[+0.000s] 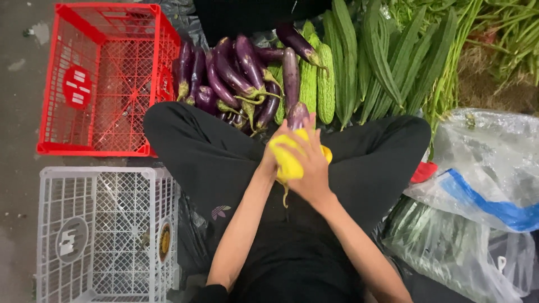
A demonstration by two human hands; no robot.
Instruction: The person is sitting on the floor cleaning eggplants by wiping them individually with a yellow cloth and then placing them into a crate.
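Note:
I sit cross-legged in black trousers, both hands in front of me. My left hand (271, 160) grips a purple eggplant (297, 114) whose tip sticks out above my fingers. My right hand (309, 168) presses a yellow cloth (287, 160) around the eggplant's lower part. Just beyond my hands lies a pile of long purple eggplants (236, 78) with green stems.
A red plastic crate (106, 78) stands at the upper left and a white crate (104, 235) below it. Green ridged gourds (382, 62) and long beans (494, 39) lie at the back right. Clear plastic bags (483, 174) of greens sit at my right.

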